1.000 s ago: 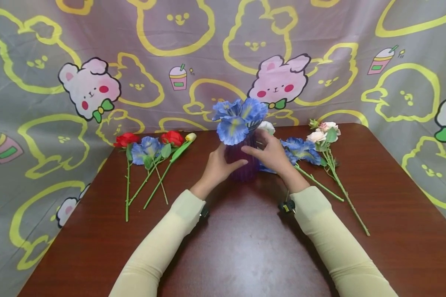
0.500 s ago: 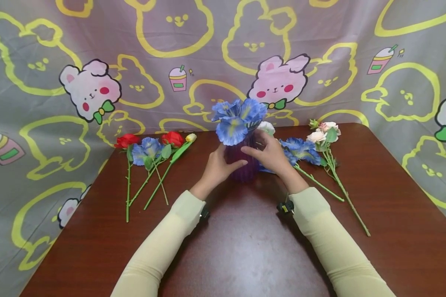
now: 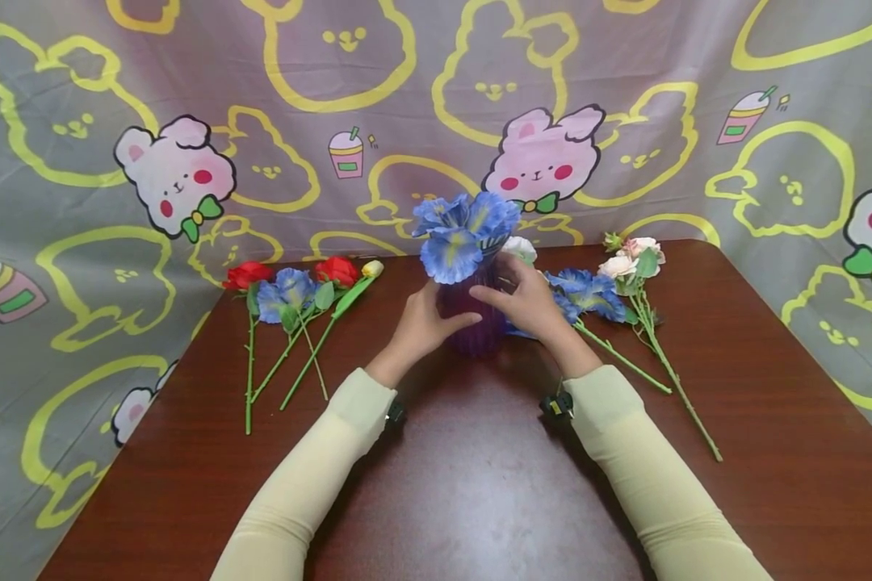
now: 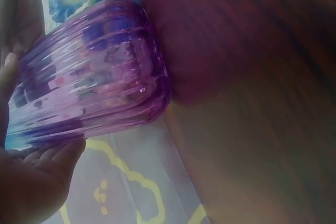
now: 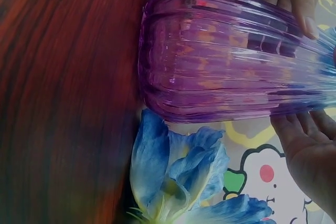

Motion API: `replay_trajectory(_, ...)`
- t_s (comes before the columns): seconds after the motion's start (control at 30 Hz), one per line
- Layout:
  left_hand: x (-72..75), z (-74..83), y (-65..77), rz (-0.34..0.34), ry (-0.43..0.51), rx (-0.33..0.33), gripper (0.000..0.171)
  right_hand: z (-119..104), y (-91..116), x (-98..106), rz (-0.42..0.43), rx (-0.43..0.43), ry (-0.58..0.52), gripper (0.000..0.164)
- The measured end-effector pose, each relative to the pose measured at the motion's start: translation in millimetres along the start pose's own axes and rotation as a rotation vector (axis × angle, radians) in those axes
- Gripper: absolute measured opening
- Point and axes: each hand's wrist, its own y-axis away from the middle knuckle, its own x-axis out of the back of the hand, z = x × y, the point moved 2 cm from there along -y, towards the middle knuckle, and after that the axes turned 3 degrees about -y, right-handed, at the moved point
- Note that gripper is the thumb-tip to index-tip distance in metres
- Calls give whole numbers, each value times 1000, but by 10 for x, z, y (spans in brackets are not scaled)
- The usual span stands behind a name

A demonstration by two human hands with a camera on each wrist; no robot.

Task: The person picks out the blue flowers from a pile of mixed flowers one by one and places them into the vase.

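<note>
A purple translucent ribbed vase [image 3: 477, 327] stands upright on the brown table, its base by the tabletop in both wrist views. Large blue artificial flowers [image 3: 454, 250] spread over its mouth; their stems are hard to make out. My left hand [image 3: 425, 323] holds the vase's left side, thumb toward me. My right hand [image 3: 529, 300] holds the opposite side, slightly higher, fingertips partly hidden behind the vase. In the left wrist view, the left hand [image 4: 39, 182] lies against the vase's lower-frame side. The right wrist view shows the right hand [image 5: 310, 150] touching the vase's upper part.
On the left lie red roses [image 3: 337, 271], a blue flower [image 3: 287, 295] and a pale yellow tulip [image 3: 371, 269]. Right of the vase are another blue flower [image 3: 589, 295], a white flower [image 3: 519, 248] and pale pink roses [image 3: 635, 260]. A patterned curtain [image 3: 407, 81] hangs behind the table.
Almost nothing differs. Both hands keep holding the vase in the same spot; the whole view has shifted very slightly.
</note>
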Motion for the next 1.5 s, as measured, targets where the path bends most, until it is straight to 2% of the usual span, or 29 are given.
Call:
replay_trajectory(0.4, 73, -56, 15, -46, -18, -5, 75, -20, 11, 4, -11, -13, 13, 61)
replay_trajectory(0.5, 135, -89, 37, -47, -25, 26, 73, -24, 10, 8, -12, -20, 14, 61)
replay_trajectory(0.67, 270, -164, 117, -61, -36, 116, 74, -27, 16, 25, -12, -38, 18, 61)
replay_trajectory(0.8, 405, -221, 208, -73, -50, 179, 71, -33, 19, 32, -18, -49, 21, 62)
replay_trajectory(0.97, 595, -341, 319, -126, -123, 260, 68, -11, 10, 34, -23, -61, 20, 63)
replay_trajectory(1.17, 865, -504, 434, -184, -208, 358, 66, 184, -55, 33, -17, -57, 9, 67)
replay_trajectory(1.3, 1057, -615, 501, -202, -305, 402, 61, 288, -86, 29, -2, -45, 18, 70)
replay_trajectory(1.5, 1300, -760, 649, -258, -434, 489, 56, 277, -85, 22, -6, -55, 24, 71)
